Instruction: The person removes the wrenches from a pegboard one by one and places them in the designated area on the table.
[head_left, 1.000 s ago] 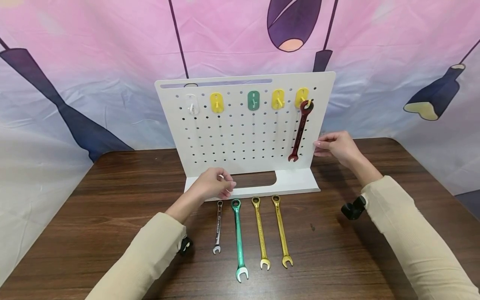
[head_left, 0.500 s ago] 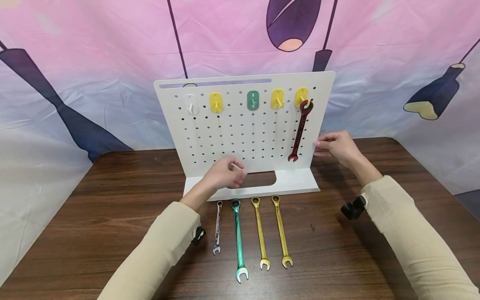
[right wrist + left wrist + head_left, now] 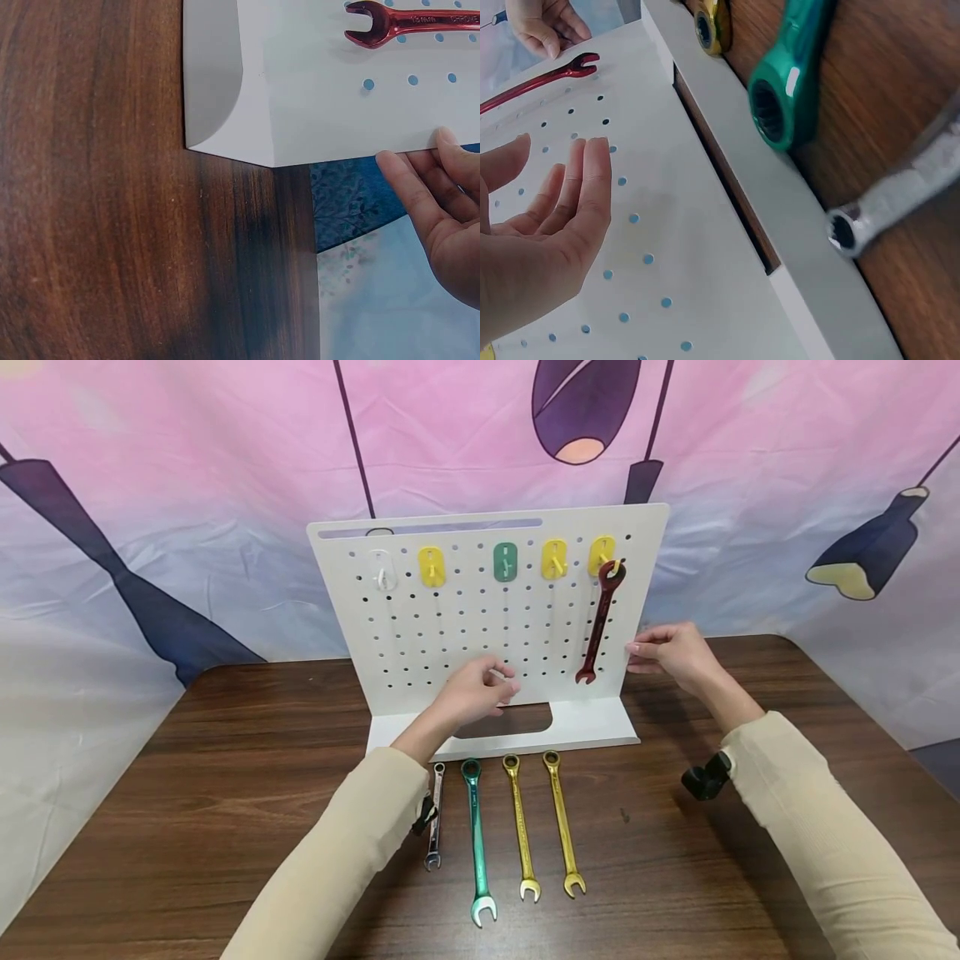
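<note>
A white pegboard (image 3: 420, 643) stands upright on its base, with a dark red combination wrench (image 3: 597, 627) hanging from the rightmost yellow hook (image 3: 602, 556). My right hand (image 3: 675, 653) pinches the board's right edge between thumb and fingers. My left hand (image 3: 476, 689) hovers before the lower middle of the board, fingers loosely bent and holding nothing; the left wrist view shows a gap between thumb and fingers. In front of the base lie a small silver wrench (image 3: 435, 843), a green wrench (image 3: 478, 843) and two gold wrenches (image 3: 522, 831), ring ends toward the board.
Left of the red wrench, the board carries a white hook (image 3: 383, 570), a yellow hook (image 3: 432, 567), a green hook (image 3: 506, 562) and another yellow hook (image 3: 554, 558). A patterned cloth (image 3: 225, 485) hangs behind the brown wooden table (image 3: 225, 793).
My left hand has moved right and up, from the base's left front to before the board's lower middle. My right hand stays at the board's edge, and the wrenches lie as before.
</note>
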Tool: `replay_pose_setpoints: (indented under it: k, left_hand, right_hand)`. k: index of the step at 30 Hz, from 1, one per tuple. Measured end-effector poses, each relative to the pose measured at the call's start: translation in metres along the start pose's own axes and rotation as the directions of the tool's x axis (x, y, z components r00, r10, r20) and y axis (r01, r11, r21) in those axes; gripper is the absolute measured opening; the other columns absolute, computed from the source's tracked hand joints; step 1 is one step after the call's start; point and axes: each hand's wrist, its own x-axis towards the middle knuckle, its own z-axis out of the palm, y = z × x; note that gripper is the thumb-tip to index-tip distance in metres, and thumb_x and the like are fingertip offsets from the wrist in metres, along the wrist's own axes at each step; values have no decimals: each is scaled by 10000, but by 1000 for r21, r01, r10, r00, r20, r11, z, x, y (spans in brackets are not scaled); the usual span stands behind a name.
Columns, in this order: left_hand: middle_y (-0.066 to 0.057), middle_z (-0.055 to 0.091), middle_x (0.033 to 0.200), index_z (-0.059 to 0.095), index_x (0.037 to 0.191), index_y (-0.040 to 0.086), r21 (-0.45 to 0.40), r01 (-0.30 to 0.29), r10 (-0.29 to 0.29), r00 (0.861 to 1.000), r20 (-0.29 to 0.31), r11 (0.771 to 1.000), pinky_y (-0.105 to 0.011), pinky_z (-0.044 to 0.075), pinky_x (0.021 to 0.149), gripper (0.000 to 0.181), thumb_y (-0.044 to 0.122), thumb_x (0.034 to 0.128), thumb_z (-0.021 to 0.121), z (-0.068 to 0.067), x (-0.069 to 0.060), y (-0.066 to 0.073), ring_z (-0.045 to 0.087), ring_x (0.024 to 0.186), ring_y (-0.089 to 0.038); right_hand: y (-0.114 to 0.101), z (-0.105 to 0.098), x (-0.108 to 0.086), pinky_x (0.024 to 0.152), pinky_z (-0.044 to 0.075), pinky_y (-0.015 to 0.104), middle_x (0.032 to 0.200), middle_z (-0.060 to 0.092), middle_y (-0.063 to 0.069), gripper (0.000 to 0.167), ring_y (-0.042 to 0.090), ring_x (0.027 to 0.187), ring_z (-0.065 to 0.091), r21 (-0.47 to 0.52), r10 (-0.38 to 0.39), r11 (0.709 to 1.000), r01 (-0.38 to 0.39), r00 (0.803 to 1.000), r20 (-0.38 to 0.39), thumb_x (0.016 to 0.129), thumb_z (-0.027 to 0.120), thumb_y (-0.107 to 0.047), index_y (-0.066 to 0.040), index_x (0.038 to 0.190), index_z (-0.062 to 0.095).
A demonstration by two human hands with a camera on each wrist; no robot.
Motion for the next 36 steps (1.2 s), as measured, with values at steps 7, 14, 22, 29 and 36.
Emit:
replay_pose_setpoints:
  k: [7, 14, 22, 29, 36]
  left_hand:
    - [-101, 617, 975, 549, 1148, 55, 73, -35, 36, 999, -15, 997, -299, 547, 711, 276, 188, 908, 578, 10, 10, 8, 620, 868, -311]
    - [-110, 617, 984, 546, 1143, 41, 62, -122, 124, 992, -30, 991, -254, 532, 673, 268, 172, 912, 573, 21, 17, 18, 615, 881, -309]
    - [-82, 614, 991, 550, 1149, 49, 109, -150, 152, 988, -16, 983, -242, 507, 682, 268, 171, 911, 573, 29, 23, 25, 590, 876, -231]
    - [-46, 609, 1020, 547, 1175, 82, 118, -171, 175, 984, -20, 978, -264, 492, 774, 300, 217, 910, 580, 33, 30, 35, 559, 923, -154]
    - [-46, 589, 1130, 507, 1253, 102, 96, -205, 206, 979, 0, 974, -233, 482, 842, 383, 245, 906, 585, 39, 33, 44, 539, 1032, -148]
  right_hand:
    - [1, 0, 1, 818, 530, 436, 985, 562, 170, 284, 176, 758, 655, 6, -4, 1000, 4, 1000, 2, 886, 572, -27, 188, 1070, 547]
    - [0, 0, 1, 827, 521, 444, 993, 559, 171, 291, 168, 754, 655, 9, 5, 1000, -5, 1000, -3, 883, 579, -36, 181, 1073, 551]
    - [0, 0, 0, 838, 508, 467, 967, 572, 158, 273, 172, 750, 655, 13, -4, 1000, 4, 1000, 2, 887, 566, -13, 191, 1068, 548]
    - [0, 0, 0, 817, 527, 435, 927, 589, 123, 272, 177, 756, 654, 25, -9, 1000, 8, 1000, 5, 887, 567, -14, 192, 1064, 546]
    - [1, 0, 1, 825, 520, 451, 942, 589, 138, 287, 178, 746, 656, 14, -11, 1000, 11, 1000, 4, 886, 573, -35, 186, 1068, 549]
